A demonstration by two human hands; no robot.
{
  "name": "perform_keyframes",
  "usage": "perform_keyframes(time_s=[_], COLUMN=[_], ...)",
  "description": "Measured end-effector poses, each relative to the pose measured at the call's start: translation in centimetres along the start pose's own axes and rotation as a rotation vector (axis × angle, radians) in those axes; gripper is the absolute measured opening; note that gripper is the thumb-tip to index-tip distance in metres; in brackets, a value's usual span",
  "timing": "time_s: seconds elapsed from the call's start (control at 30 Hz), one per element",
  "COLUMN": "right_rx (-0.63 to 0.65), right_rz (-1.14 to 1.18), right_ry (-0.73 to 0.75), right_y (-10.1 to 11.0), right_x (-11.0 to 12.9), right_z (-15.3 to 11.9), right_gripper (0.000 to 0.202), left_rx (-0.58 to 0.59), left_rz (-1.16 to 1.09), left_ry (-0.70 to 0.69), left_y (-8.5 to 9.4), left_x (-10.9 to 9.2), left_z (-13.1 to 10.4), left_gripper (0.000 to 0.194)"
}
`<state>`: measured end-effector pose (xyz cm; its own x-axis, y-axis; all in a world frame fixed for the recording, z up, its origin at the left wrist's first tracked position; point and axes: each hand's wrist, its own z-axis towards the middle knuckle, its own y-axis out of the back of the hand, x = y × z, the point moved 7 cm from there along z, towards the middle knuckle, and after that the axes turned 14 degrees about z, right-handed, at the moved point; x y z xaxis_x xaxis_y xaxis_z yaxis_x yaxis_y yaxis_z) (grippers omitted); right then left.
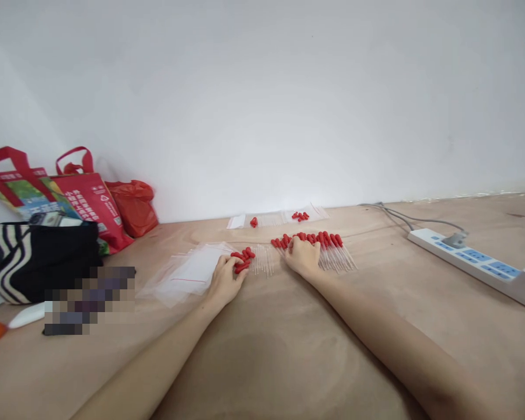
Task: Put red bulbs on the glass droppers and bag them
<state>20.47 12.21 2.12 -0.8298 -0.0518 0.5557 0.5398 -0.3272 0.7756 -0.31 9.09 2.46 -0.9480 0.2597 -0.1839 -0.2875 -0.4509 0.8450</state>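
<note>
"Left hand (226,281) first: what is it at?"

"Its fingers bend around a small cluster of red pieces (247,253), touching them; I can't tell whether it clamps one. The cluster lies left of the middle of the desk (262,350), toward the far edge. The nearest pieces have their long axes roughly side to side."

"And the right hand (303,256)?"

"Fingers curled down on the row of red-tipped sticks (333,245). Whether they're closed on one, I can't tell. The row sits right of the middle, toward the far edge."

"Which way do those point?"

"Red ends to the far edge, pale shafts back toward the near side, long axes slanting so the pale ends lie further right."

"Between the hands?"

"Thin pale sticks (262,261), mostly running from far to near."

"Further out?"

"Clear bags (188,272) overlap just left of the left hand. A plastic packet (317,213) lies by the far edge. Shopping bags (90,201) stand at the left; a white power strip (468,255) slants along the right."
</note>
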Motion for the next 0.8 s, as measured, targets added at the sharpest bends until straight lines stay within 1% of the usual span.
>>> perform_keyframes(time_s=[0.1,0.23,0.3,0.43,0.53,0.6,0.7,0.8], right_rx=[-0.005,0.005,0.044,0.189,0.277,0.296,0.284,0.235], right_rz=[-0.011,0.009,0.008,-0.028,-0.035,-0.026,-0.015,-0.016], right_ry=[0.046,0.153,0.144,0.039,-0.024,-0.055,-0.067,-0.025], right_y=[-0.1,-0.5,-1.0,-2.3,-3.0,-3.1,-3.1,-2.6], right_x=[0.6,2.5,3.3,4.1,4.2,4.2,4.3,4.5], right_z=[-0.2,-0.9,-1.1,-0.9,-0.6,-0.5,-0.5,-0.8], right_gripper=[0.02,0.024,0.028,0.032,0.031,0.03,0.028,0.028], left_rx=[0.011,0.004,-0.011,-0.1,-0.159,-0.166,-0.146,-0.094], left_rz=[-0.016,-0.029,-0.037,-0.026,-0.003,-0.001,-0.002,0.024], left_ry=[0.013,0.017,0.034,0.058,0.006,-0.047,-0.125,-0.196], left_y=[-0.4,-0.4,-0.3,0.1,0.4,0.5,0.7,1.0], left_x=[0.2,0.2,0.4,0.7,0.3,-0.2,-1.1,-2.1], left_z=[0.1,0.2,0.1,0.0,-0.1,-0.1,-0.2,-0.4], left_gripper=[0.006,0.002,0.005,0.021,0.018,0.016,0.014,0.011])
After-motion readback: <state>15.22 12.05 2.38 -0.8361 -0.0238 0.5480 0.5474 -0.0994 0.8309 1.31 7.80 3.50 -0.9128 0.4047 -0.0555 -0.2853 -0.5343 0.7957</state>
